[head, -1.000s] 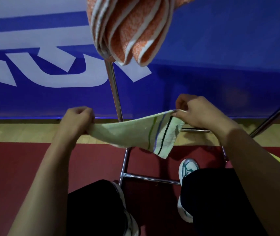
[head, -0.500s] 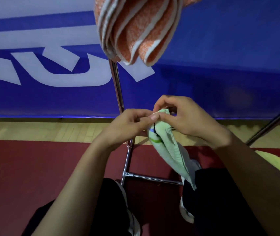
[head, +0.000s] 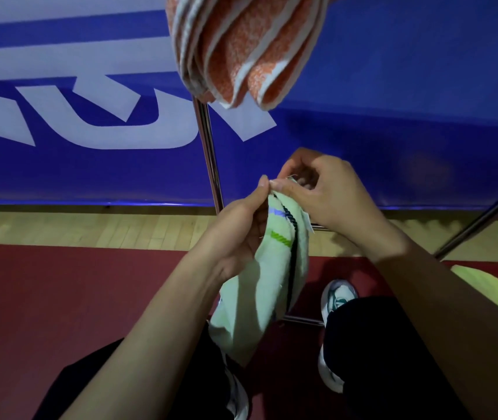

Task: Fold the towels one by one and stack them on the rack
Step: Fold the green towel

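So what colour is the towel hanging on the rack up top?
Orange towel with white stripes, seen in the head view.

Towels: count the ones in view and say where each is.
2, perhaps 3. A pale green towel hangs from both hands, left hand and right hand. An orange striped towel hangs on the rack. Yellow-green cloth at right may be another.
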`<state>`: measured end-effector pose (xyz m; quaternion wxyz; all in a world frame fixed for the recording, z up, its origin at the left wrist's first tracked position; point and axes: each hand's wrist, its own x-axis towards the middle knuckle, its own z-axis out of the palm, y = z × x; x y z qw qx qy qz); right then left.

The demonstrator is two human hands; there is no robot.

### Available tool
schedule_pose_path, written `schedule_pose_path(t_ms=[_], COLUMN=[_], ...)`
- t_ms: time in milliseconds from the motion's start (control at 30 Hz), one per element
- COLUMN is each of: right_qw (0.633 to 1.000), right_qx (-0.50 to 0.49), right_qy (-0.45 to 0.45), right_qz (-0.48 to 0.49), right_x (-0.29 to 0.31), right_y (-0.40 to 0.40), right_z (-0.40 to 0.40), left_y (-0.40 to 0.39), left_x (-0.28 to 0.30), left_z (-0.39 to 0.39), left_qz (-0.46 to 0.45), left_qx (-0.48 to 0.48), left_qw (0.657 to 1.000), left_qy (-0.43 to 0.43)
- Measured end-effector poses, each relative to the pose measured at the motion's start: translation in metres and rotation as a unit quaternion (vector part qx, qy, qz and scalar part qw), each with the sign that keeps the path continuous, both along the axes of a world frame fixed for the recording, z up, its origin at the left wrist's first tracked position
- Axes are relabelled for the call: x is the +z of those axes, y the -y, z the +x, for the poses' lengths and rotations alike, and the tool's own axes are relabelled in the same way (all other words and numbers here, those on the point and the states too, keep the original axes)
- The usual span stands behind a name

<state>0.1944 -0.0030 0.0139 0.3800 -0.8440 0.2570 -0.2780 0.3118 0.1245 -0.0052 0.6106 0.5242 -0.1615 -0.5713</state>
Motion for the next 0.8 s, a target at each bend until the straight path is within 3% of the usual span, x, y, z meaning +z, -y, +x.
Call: schedule_pose_path(t_ms=[233, 433, 567, 800], right_qw=[0.999, 0.998, 0.998, 0.951], right_qx=[-0.025, -0.039, 0.009, 0.175], right_qy=[-0.027, -0.018, -0.023, -0.246], right_qz=[0.036, 0.039, 0.056, 0.067], right_x=[-0.005, -0.002, -0.001, -0.011], right_y=[-0.001, 0.003, 0.003, 0.008], right_z=[0.007, 0.006, 0.004, -0.004], left_y=[0.003, 0.000, 0.001, -0.007], left_x=[0.001, 0.003, 0.000, 0.008], left_z=[-0.007, -0.015, -0.014, 0.014], left_qz=[0.023, -0.055, -0.077, -0.065], left_qx=[0.048, 0.047, 0.074, 0.127], left_qw=[0.996, 0.970, 0.944, 0.852], left_qy=[0.069, 0.233, 0.312, 0.504])
